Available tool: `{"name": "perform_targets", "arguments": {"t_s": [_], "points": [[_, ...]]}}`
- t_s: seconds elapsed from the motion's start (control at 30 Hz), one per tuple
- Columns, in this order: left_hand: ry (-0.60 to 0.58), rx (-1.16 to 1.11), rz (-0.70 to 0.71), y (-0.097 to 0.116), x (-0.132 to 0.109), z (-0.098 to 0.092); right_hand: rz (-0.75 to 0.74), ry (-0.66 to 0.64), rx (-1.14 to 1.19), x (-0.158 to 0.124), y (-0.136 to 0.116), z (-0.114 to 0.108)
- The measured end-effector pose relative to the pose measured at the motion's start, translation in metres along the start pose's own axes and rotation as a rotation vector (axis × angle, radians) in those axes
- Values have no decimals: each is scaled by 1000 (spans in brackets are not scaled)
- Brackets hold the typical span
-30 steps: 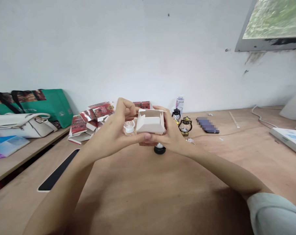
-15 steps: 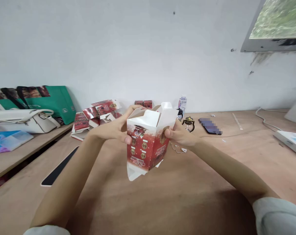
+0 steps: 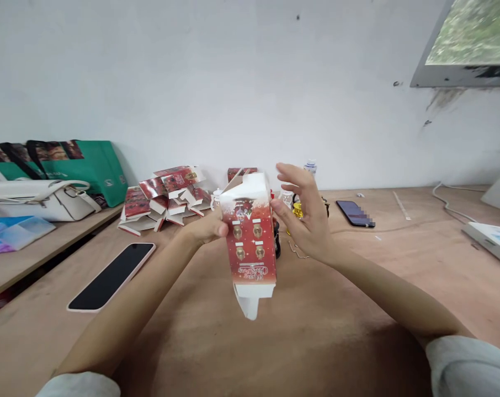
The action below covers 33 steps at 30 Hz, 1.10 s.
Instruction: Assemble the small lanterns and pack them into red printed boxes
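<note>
A red and white printed gift box (image 3: 252, 237) of folded card is held up above the table, its lettering upside down. White flaps stick out at its top and its bottom. My left hand (image 3: 208, 227) grips the box by its left side, thumb on the printed front. To the right of the box, my right hand (image 3: 308, 218) has its fingers raised and apart, holding nothing; the thumb tip is close to the box edge, and I cannot tell if it touches. Behind the box, small gold and black objects are partly hidden.
A heap of red cartons (image 3: 171, 198) lies at the back left. A pink-edged phone (image 3: 113, 275) rests at the left, another phone (image 3: 353, 213) at the right. A white handbag (image 3: 43, 198) and a green bag (image 3: 96, 171) stand far left. A white device (image 3: 494, 242) sits far right.
My right hand has let go of the box and opened. The box has turned so one printed face points towards me, and it looks narrower and flatter. My left hand still holds it.
</note>
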<state>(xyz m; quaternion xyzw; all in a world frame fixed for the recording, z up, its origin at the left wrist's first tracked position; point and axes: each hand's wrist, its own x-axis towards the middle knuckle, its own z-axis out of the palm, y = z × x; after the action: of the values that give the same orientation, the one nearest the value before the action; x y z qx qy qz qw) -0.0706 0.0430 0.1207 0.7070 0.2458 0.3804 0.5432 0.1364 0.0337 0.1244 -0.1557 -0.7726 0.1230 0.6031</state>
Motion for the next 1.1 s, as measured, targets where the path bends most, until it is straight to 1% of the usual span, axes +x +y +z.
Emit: {"name": "perform_targets", "arguments": {"t_s": [0.07,0.1,0.17,0.2,0.3,0.4,0.47,0.6,0.67,0.73,0.87,0.93,1.03,1.1], "points": [[60,8,73,6,2,5,-81,-32,-118,-1,-6,-3],[107,37,129,9,3,8,-102,-65,-152,-1,-7,-3],[197,118,222,15,4,14,-115,-134,-194,-1,-9,-3],[225,172,243,18,5,16,-114,-159,-210,0,-8,-2],[253,373,291,24,3,22,-103,-177,-244,3,-4,-2],[263,621,331,26,-1,22,-71,-229,-227,5,-1,-4],[283,779,324,27,-3,21,-51,-261,-201,6,-2,-6],[319,1007,331,30,-7,22,-29,-242,-176,4,-5,-6],[296,1043,360,36,-9,23,-1,-241,-150,3,-6,-7],[228,1008,372,44,-13,21,-23,-282,-126,3,-8,-10],[50,866,335,63,-26,14,-156,-503,-64,5,-12,-17],[-5,814,299,69,-32,12,-151,-590,-33,5,-11,-19],[-17,796,268,74,-37,12,-124,-608,-11,4,-10,-17],[1,812,259,76,-38,12,-167,-542,0,3,-9,-14]]}}
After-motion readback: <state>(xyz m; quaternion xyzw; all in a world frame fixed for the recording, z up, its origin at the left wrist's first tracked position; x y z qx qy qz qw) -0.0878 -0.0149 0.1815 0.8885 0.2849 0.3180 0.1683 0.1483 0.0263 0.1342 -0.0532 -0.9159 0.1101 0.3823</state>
